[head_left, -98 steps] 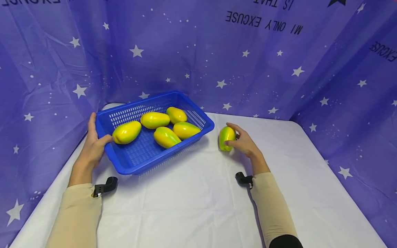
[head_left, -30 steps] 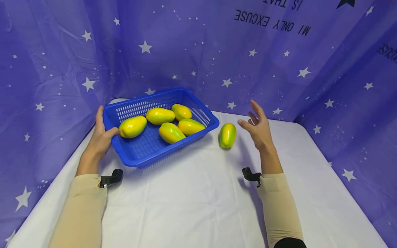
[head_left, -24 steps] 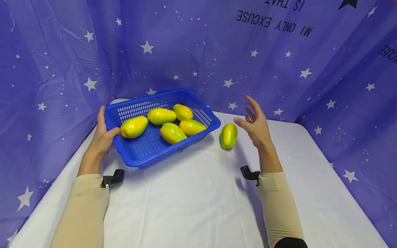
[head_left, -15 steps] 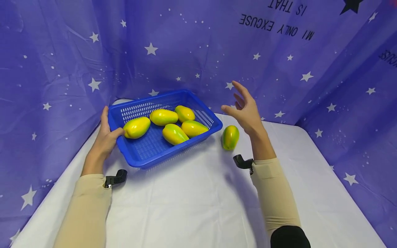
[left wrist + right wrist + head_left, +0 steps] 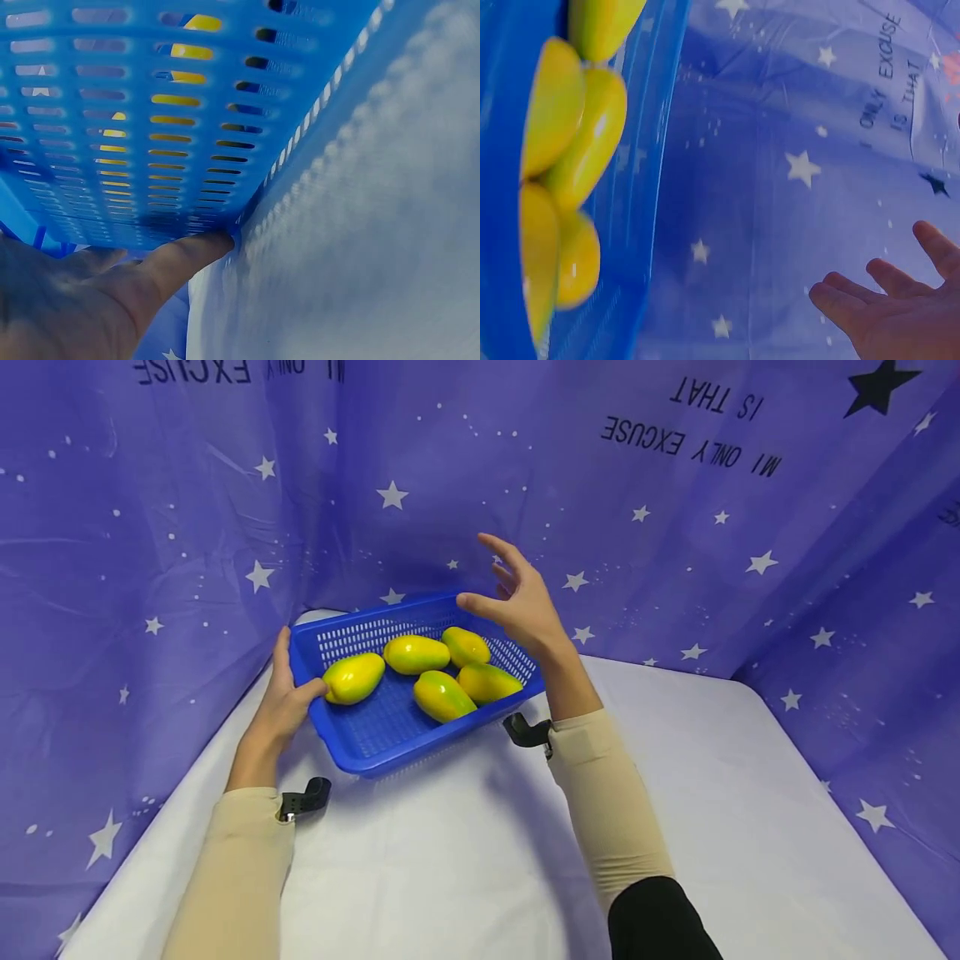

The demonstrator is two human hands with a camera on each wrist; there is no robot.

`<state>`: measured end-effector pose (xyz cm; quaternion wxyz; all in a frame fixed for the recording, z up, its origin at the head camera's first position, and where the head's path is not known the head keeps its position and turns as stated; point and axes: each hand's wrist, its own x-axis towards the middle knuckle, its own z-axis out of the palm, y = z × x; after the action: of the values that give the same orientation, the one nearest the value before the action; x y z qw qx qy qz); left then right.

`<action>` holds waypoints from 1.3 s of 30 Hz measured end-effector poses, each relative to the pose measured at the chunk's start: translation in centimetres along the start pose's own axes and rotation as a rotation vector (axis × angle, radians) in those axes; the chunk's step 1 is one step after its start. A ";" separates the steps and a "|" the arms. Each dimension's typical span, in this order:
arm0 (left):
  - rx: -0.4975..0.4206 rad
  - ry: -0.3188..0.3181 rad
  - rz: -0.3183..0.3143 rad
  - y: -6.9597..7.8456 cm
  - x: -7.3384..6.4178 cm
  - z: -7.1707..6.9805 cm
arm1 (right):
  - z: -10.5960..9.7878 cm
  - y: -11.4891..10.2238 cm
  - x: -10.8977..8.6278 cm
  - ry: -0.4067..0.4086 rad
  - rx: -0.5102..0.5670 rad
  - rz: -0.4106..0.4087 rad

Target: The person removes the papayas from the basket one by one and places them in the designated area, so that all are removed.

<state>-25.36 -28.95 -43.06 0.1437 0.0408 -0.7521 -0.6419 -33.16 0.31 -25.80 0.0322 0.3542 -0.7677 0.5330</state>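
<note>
A blue slotted plastic basket (image 5: 378, 722) stands at an angle on the table with several yellow-green mangoes (image 5: 354, 678) inside. My left hand (image 5: 279, 714) grips its left end, thumb over the rim. In the left wrist view, a finger (image 5: 184, 262) reaches under the basket's slotted side (image 5: 176, 135). My right hand (image 5: 528, 610) hovers over the basket's far right corner, fingers apart and holding nothing. The right wrist view has that hand (image 5: 904, 311) apart from the mangoes (image 5: 592, 139). The loose mango seen earlier on the table is hidden, apparently behind my right forearm.
A white cloth (image 5: 420, 860) covers the table. Purple star-print curtain (image 5: 585, 493) hangs close behind the basket and along both sides. Each wrist carries a black camera mount (image 5: 306, 797).
My right hand released the loose mango, rose, and swung left over the basket. The left hand kept its grip on the basket. The head view has shifted, so everything sits farther right.
</note>
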 end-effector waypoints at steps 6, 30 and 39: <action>0.002 0.004 0.014 0.2 0.1 0.6 | 3.0 -0.1 1.5 -0.044 0.013 0.035; -0.031 -0.005 0.000 0.4 -0.2 1.0 | 12.5 6.2 6.5 -0.358 -0.022 0.421; 0.010 0.018 0.006 -0.3 0.1 0.0 | 14.5 6.6 7.0 -0.478 -0.037 0.582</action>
<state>-25.50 -29.06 -43.29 0.1522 0.0453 -0.7540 -0.6374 -37.45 -14.24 -34.30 -0.2941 0.2351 -0.8316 0.4084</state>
